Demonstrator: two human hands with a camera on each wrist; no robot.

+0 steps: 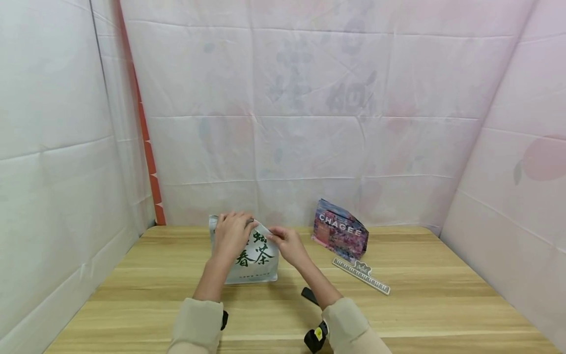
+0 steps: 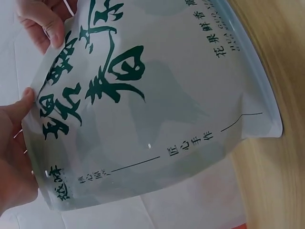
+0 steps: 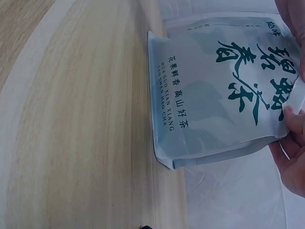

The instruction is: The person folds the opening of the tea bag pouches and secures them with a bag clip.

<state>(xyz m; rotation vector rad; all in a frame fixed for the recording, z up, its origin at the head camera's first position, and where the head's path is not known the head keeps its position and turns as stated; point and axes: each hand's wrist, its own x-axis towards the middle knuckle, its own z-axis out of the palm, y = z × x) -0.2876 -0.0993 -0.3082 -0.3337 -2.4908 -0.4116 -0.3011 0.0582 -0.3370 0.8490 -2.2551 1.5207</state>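
A pale grey-white tea pouch [image 1: 252,263] with large green lettering stands upright on the wooden table, its top edge up. My left hand [image 1: 233,236] grips that top edge toward its left side, the thumb [image 2: 25,101] on the printed front and the fingers behind. At the upper right corner, my right hand [image 1: 288,244] pinches the edge between thumb and fingers. In the right wrist view the pouch's top is bent back slightly beside the right thumb [image 3: 294,119]. The fingers behind the pouch are mostly hidden.
A purple-pink CHAGEE bag [image 1: 340,230] stands at the back right. In front of it lies a long ruler-like clip [image 1: 361,276] with a piano-key print. A black bar [image 1: 309,295] lies partly under my right forearm. White cloth [image 1: 309,98] hangs behind the table [image 1: 420,305].
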